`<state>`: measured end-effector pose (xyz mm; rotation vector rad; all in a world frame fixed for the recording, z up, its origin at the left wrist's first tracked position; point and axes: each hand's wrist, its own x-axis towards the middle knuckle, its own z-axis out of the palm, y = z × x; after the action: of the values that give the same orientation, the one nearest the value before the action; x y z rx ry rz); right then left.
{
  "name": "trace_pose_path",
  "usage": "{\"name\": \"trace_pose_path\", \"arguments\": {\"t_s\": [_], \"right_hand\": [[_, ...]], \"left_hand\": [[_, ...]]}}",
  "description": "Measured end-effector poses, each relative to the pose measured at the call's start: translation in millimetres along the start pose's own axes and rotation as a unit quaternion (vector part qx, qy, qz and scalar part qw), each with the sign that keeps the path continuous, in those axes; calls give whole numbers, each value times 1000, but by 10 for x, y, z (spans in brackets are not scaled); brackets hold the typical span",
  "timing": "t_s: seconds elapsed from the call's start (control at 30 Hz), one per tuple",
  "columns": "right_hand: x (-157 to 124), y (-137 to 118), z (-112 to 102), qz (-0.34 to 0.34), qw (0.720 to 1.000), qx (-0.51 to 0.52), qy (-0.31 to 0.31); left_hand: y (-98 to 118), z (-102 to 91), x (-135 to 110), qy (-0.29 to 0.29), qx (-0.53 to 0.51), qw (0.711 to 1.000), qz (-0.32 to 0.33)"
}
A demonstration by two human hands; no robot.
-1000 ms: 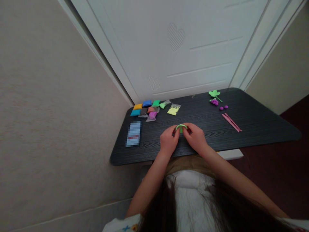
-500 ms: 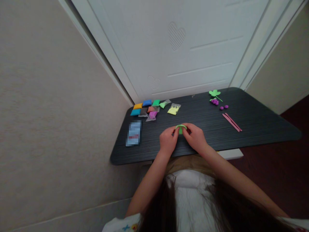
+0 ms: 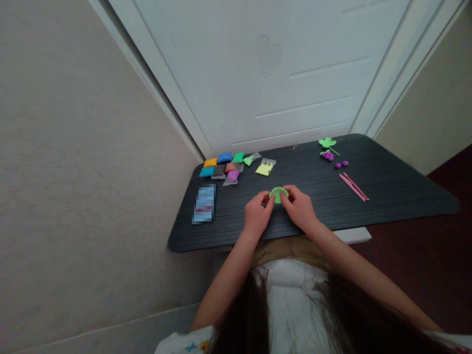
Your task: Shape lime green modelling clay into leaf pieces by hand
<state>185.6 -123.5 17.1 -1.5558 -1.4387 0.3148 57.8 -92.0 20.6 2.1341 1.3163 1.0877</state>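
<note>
A thin, rounded piece of light green modelling clay [image 3: 278,194] is pinched between my two hands above the near middle of the dark table. My left hand [image 3: 257,210] grips its left edge, thumb on the near face. On the other edge, my right hand [image 3: 299,208] pinches it the same way. The fingers behind the clay are partly hidden. Far to the right lie a green clover-like clay shape with a stem [image 3: 328,143], a purple clay cluster [image 3: 327,156] and two loose purple clay balls [image 3: 341,164].
Several small bags of coloured clay [image 3: 224,157] lie at the table's back left, with a yellow bag [image 3: 266,166] beside them. A pixelated blue packet [image 3: 204,203] rests at the left. Pink clay tools [image 3: 354,187] lie at the right. A white door [image 3: 313,88] stands behind the table [image 3: 401,187].
The green clay has turned from nearly edge-on to show its broad, round face. My fingers have shifted slightly around its rim. Everything on the table stays in place.
</note>
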Motion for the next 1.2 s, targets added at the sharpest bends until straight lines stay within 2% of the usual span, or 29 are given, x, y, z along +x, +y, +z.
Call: {"name": "trace_pose_path", "arguments": {"t_s": [0.13,0.3,0.4,0.6,1.2], "right_hand": [[9,9,17,-8,1000,-7,-18],[23,-7,30,-60,998,22,-1],[23,-11,23,-81,996,32,-18],[26,2,7,-52,997,28,-42],[31,21,7,-39,996,37,-73]], "left_hand": [[-12,-20,8,9,-26,1000,-7],[-36,-6,18,-1,-23,1000,8],[-54,14,18,-11,-22,999,20],[-79,14,20,4,-59,998,-16],[-61,-18,21,-11,-57,998,14]]}}
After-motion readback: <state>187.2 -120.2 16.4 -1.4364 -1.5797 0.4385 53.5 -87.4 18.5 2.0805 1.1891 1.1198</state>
